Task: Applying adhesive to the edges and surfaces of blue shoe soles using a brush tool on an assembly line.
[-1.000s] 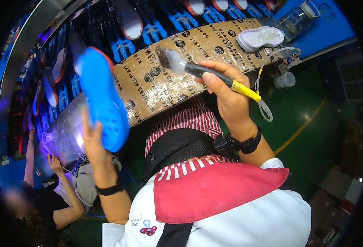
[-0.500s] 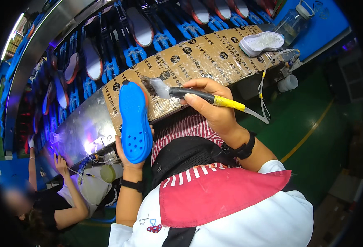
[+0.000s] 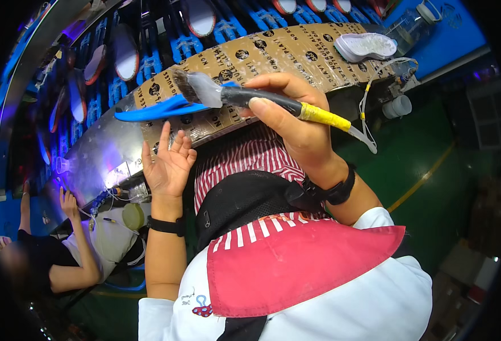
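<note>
My right hand [image 3: 296, 113] grips a brush [image 3: 262, 101] with a black handle, yellow tape on its rear part and dark bristles toward the left. A blue shoe sole [image 3: 159, 111] shows edge-on over the cardboard, its long side running left to right; the brush head covers part of its right end. Below it, my left hand [image 3: 170, 167] is open, palm up, fingers apart. Its fingertips are close under the sole's edge; I cannot tell whether they touch it, or whether the sole rests on the cardboard.
Printed brown cardboard [image 3: 284, 51] covers the bench. A white tray-like sole [image 3: 366, 45] with whitish contents sits at its right end, near a clear jug [image 3: 409, 27]. Shoes on blue racks [image 3: 228, 28] line the far side. A co-worker [image 3: 86, 250] is at the left.
My left hand has let go of the blue sole and opened. The sole has turned from upright, face showing, to edge-on and sideways. My right hand keeps the brush, which has shifted slightly.
</note>
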A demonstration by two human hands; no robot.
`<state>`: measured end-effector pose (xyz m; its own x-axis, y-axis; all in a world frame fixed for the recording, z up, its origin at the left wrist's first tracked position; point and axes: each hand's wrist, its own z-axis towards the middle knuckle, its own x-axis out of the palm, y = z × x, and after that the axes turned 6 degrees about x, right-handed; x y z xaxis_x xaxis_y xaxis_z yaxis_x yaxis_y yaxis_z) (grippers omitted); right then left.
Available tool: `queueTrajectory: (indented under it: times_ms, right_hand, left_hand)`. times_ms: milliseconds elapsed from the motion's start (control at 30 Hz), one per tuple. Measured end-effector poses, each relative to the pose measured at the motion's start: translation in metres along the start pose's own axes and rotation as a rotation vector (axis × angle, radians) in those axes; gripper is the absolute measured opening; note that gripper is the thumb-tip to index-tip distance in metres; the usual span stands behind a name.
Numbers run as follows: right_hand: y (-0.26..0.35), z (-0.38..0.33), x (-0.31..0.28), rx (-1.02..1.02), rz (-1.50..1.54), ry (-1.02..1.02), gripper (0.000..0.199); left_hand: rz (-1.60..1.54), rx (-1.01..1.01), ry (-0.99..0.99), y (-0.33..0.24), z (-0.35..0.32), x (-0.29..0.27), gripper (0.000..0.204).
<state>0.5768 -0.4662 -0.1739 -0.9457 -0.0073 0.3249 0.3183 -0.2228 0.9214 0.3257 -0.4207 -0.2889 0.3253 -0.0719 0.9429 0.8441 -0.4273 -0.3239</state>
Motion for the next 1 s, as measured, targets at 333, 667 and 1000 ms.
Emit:
queueTrajectory:
  times_ms: [333,667,1000]
  right_hand:
    - [-0.009,0.016,0.0,-0.042,0.001,-0.124,0.021]
    - [-0.017,0.025,-0.014,0.002,-0.04,-0.144,0.022]
    - [-0.037,0.034,-0.006,0.143,-0.1,-0.095,0.026]
  left_hand:
    - [0.526,-0.163,-0.428,0.032,0.021,0.023,0.099]
    - [0.509,-0.274,-0.462,-0.029,0.016,-0.049,0.053]
    - [-0.021,-0.051,-0.225,-0.001,-0.037,-0.032,0.084]
